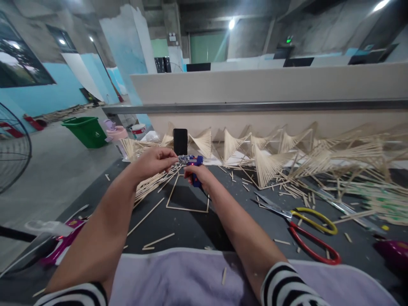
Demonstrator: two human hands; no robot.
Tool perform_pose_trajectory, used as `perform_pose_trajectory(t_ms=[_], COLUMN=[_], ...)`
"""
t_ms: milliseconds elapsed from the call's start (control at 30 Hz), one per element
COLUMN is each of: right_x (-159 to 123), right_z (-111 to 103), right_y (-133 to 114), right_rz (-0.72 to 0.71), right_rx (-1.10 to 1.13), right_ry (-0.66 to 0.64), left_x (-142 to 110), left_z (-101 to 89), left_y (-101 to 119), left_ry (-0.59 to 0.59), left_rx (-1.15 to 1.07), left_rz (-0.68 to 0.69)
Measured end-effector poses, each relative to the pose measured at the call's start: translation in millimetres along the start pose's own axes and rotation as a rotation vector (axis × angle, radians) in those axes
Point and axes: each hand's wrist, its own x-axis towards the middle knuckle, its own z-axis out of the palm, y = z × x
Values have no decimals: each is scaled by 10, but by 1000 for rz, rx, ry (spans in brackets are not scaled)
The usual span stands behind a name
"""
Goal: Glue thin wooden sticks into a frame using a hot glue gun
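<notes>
My right hand (199, 174) is closed round a small blue glue gun (195, 163), held above the dark table (197, 229). My left hand (156, 160) is pinched at the gun's nozzle end, fingers together on something too small to name. Under both hands lies a square frame of thin wooden sticks (188, 196), flat on the table. A bundle of loose sticks (149, 185) fans out just left of the frame.
Large scissors with a red and a yellow handle (306, 229) lie at the right. Several stick-built fan shapes (270, 159) line the back against a beige partition. A black phone (180, 141) stands upright behind. A purple cloth (178, 276) covers my lap. A green bin (86, 131) stands on the floor at left.
</notes>
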Motion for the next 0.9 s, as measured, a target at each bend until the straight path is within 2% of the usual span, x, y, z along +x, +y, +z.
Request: perform_pose_trajectory(t_ms=[67,167,267,433,533,667,800,900], right_x=[-29,-117,-277,-613,-844,-1199,-1465,-1541], right_z=[68,83,-13,-296,-458,-607,-676,-690], right_y=[-76,-159,-178,-243,-359,-397,-199,7], right_rz=[-26,-61,-83,-154,-189,-126,-12,48], right_rx=[-42,-114,-153,-208,-144,-83,88,234], right_ry=[3,47,105,239,296,268,198,138], left_x=[-44,-137,-242,-398,-503,-695,-903,-1001], left_z=[-58,-131,-158,-96,-29,107,352,549], left_y=[41,-60,-321,-795,-963,-1081,-1101,-1047], left_ry=[3,-8,-20,-70,-162,-280,-274,-228], left_rx=[51,106,122,188,288,484,572,624], left_rz=[8,-47,-165,-356,-452,-440,-449,-454])
